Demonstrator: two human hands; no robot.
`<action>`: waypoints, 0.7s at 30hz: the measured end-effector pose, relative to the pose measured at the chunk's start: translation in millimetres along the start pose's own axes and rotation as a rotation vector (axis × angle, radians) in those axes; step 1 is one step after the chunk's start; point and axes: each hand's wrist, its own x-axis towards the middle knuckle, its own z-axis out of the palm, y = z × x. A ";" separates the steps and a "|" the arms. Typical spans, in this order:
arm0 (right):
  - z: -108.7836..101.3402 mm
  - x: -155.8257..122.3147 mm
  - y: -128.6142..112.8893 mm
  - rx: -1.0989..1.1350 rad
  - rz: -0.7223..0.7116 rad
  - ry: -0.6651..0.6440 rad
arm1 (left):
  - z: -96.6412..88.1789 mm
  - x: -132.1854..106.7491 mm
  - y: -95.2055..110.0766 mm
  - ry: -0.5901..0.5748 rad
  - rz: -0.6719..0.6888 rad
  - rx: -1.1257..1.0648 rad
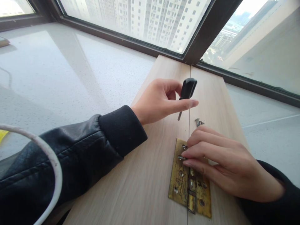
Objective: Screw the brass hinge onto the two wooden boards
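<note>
Left hand (161, 101) grips screwdriver (188, 88); hinge (181, 184) bears unreadable marks

The right hand (225, 165) hides the hinge's (180, 181) upper right part; a yellow thing (2, 135) is cut by the left edge.

scratched metal hinge (183, 184), smooth wood-grained boards (145, 175), plastic-looking screwdriver handle (188, 88), glossy leather-like sleeve (77, 153).
</note>
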 end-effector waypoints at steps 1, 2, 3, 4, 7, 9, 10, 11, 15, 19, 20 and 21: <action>-0.1 -0.2 0.1 -0.005 0.002 -0.004 | 0.1 0.1 0.0 0.000 0.000 0.000; -0.4 -0.4 0.1 -0.006 0.003 -0.006 | 0.2 0.2 0.0 0.002 0.001 0.001; -0.9 -0.5 0.0 -0.006 0.004 -0.009 | 0.2 0.3 -0.2 0.006 0.002 0.003; -1.5 -0.5 -0.2 0.000 0.002 -0.013 | 0.2 0.4 -0.4 0.009 0.003 0.007; -2.3 -0.2 -0.9 0.016 -0.005 -0.026 | -0.1 0.4 -0.9 0.010 0.009 0.010; -1.4 0.3 -1.2 0.019 -0.009 -0.030 | -0.3 0.5 -0.8 0.004 0.013 0.005; -0.6 0.6 -1.3 0.015 -0.008 -0.031 | -0.4 0.6 -0.7 0.002 0.013 0.002; 0.4 0.9 -1.2 0.007 -0.005 -0.031 | -0.3 0.7 -0.5 0.001 0.011 0.000; 3.2 -0.1 0.9 -0.034 0.008 -0.019 | 0.6 0.6 -0.8 0.004 0.012 0.002; 2.8 -5.5 4.0 -0.070 0.093 0.190 | 1.2 -1.3 -0.3 0.022 0.064 0.036; 2.1 -6.4 4.0 -0.086 0.151 0.298 | 0.9 -1.9 1.0 0.028 0.111 0.057; 1.0 -6.3 3.3 -0.091 0.210 0.419 | 0.4 -2.4 3.0 0.024 0.170 0.091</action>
